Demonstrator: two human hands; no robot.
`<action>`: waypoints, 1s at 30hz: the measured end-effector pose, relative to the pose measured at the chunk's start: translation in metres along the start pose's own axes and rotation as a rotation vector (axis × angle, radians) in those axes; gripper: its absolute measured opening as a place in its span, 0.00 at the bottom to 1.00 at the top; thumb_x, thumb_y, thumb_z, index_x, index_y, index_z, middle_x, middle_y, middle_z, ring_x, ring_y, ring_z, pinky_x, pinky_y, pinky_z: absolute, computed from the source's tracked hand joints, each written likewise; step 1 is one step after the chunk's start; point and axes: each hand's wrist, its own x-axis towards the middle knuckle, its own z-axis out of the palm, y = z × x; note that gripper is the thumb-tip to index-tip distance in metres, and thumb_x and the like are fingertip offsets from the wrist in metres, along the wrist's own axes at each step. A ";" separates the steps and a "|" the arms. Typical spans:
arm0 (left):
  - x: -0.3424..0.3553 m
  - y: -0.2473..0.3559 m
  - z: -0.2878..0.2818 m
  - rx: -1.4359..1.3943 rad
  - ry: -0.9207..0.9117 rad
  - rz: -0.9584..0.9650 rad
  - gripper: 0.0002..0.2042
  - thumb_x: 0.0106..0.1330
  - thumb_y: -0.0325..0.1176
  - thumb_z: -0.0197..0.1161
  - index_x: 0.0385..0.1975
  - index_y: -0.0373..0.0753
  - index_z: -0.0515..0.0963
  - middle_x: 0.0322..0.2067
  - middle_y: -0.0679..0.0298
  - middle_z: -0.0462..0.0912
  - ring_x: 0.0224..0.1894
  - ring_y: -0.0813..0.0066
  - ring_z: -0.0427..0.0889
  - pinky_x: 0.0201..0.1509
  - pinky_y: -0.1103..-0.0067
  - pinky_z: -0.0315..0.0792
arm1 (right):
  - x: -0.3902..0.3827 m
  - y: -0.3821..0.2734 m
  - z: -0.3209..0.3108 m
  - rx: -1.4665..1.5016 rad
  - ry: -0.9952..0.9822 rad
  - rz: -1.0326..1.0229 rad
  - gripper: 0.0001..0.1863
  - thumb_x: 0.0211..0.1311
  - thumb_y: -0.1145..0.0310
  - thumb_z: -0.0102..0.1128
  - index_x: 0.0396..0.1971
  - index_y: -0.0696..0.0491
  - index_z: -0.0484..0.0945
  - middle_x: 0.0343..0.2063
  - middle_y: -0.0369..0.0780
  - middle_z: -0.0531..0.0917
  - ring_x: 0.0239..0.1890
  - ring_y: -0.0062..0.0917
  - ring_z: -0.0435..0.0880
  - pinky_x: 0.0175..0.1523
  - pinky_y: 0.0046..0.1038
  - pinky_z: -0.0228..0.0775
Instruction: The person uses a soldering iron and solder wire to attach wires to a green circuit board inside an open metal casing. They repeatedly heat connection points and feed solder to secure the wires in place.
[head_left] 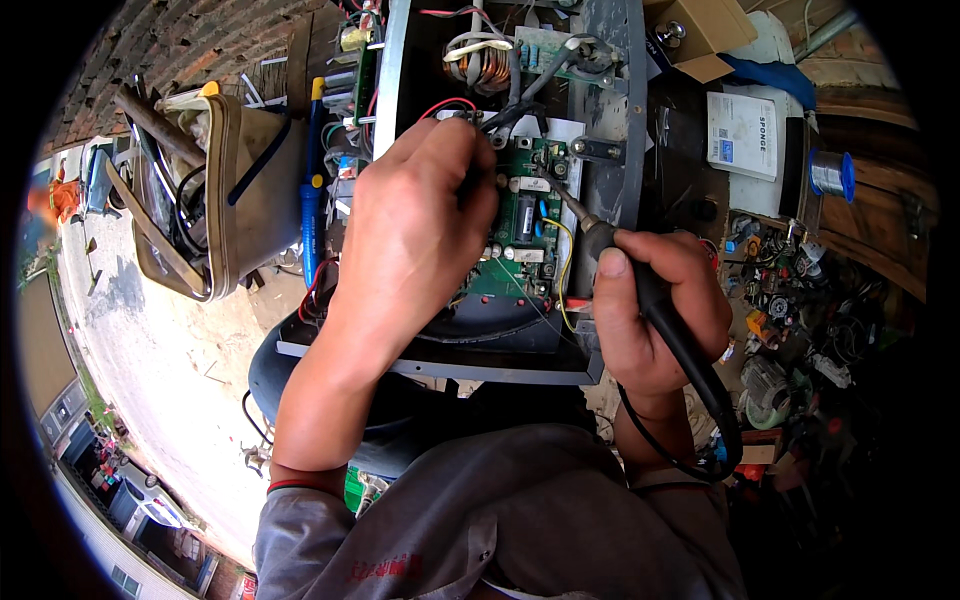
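Note:
In my right hand (pixel 640 340) is a soldering iron (pixel 598 236), held like a pen. Its thin tip points up and left, over the right side of a green circuit board (pixel 508 288); whether it touches is too small to tell. My left hand (pixel 425 215) is closed above the board's left part, fingers bent down near thick dark cables (pixel 520 110). Whatever its fingertips grip is hidden behind the hand. White blocks, a blue component (pixel 541 215) and a yellow wire (pixel 567 260) show on the board, which sits inside an open metal chassis (pixel 440 372).
A copper coil (pixel 478 70) sits at the chassis's far end. Left of it are a blue-and-yellow tube-shaped tool (pixel 312 225) and a tool-filled bucket (pixel 255 205). To the right lie a white box (pixel 742 135), a solder spool (pixel 832 175) and heaped parts (pixel 790 300).

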 end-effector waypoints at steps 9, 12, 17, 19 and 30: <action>0.003 -0.001 0.001 -0.029 -0.006 0.061 0.08 0.55 0.17 0.66 0.32 0.34 0.76 0.30 0.51 0.81 0.33 0.47 0.82 0.36 0.64 0.75 | 0.002 0.001 -0.001 -0.053 0.004 -0.037 0.11 0.53 0.77 0.73 0.37 0.60 0.82 0.24 0.42 0.83 0.22 0.26 0.81 0.27 0.25 0.72; 0.003 -0.001 0.001 -0.031 -0.001 0.047 0.07 0.55 0.18 0.66 0.32 0.33 0.76 0.29 0.50 0.81 0.33 0.46 0.82 0.36 0.64 0.75 | 0.001 0.002 -0.001 -0.058 0.010 -0.044 0.11 0.53 0.78 0.73 0.37 0.60 0.82 0.24 0.42 0.83 0.22 0.26 0.82 0.27 0.25 0.72; 0.002 -0.001 0.002 0.012 0.021 0.028 0.05 0.59 0.20 0.68 0.32 0.34 0.79 0.26 0.56 0.82 0.28 0.65 0.82 0.34 0.73 0.75 | 0.002 0.003 -0.001 -0.055 0.010 -0.058 0.11 0.53 0.78 0.72 0.37 0.60 0.82 0.24 0.42 0.83 0.22 0.26 0.82 0.27 0.25 0.72; 0.002 0.000 0.002 0.037 0.031 0.019 0.05 0.60 0.21 0.69 0.33 0.34 0.80 0.25 0.58 0.83 0.25 0.74 0.82 0.33 0.77 0.75 | 0.001 0.003 -0.002 -0.051 0.012 -0.058 0.11 0.53 0.78 0.72 0.37 0.60 0.82 0.24 0.42 0.83 0.22 0.26 0.81 0.27 0.25 0.72; 0.001 0.003 0.007 -0.016 0.060 0.031 0.06 0.60 0.20 0.66 0.31 0.34 0.75 0.30 0.49 0.81 0.33 0.44 0.82 0.36 0.62 0.75 | 0.002 0.003 -0.001 -0.039 0.016 -0.044 0.11 0.53 0.78 0.72 0.36 0.60 0.82 0.24 0.42 0.83 0.22 0.27 0.82 0.27 0.25 0.72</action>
